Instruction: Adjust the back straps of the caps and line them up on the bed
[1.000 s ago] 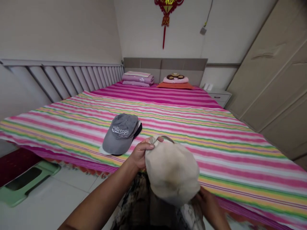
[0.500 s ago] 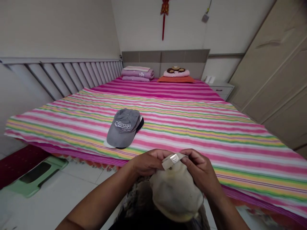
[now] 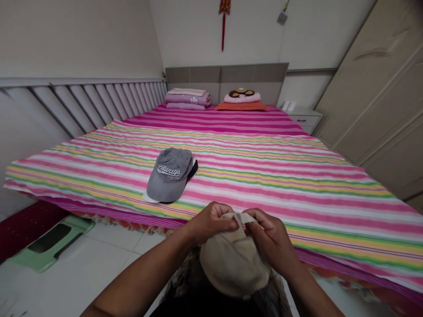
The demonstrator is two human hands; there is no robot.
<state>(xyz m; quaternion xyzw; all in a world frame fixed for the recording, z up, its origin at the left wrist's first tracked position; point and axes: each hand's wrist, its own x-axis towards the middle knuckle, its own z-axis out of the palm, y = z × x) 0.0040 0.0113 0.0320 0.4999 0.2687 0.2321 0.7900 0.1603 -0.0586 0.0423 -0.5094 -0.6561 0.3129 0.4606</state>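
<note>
A beige cap (image 3: 233, 264) hangs in front of me over my lap, its crown downward and toward me. My left hand (image 3: 214, 224) is closed on the left side of its back strap, thumb on top. On the strap's other side, my right hand (image 3: 266, 231) pinches the band between thumb and fingers. The strap's metal buckle is mostly covered by my fingers. Ahead and to the left, a grey cap (image 3: 170, 174) with white lettering lies on the bed, with white and black brims or edges of other caps showing under it.
The bed has a striped sheet (image 3: 264, 163) with a frilled lower edge. Folded purple bedding (image 3: 188, 100) and a pink-and-orange stack (image 3: 242, 103) lie by the headboard (image 3: 201, 79). A green stool (image 3: 54, 244) stands at the lower left. A white nightstand (image 3: 304, 119) is at the far right.
My hands have turned the strap so its metal buckle no longer shows plainly. My left thumb has moved over the strap, and the beige cap has shifted slightly left and up.
</note>
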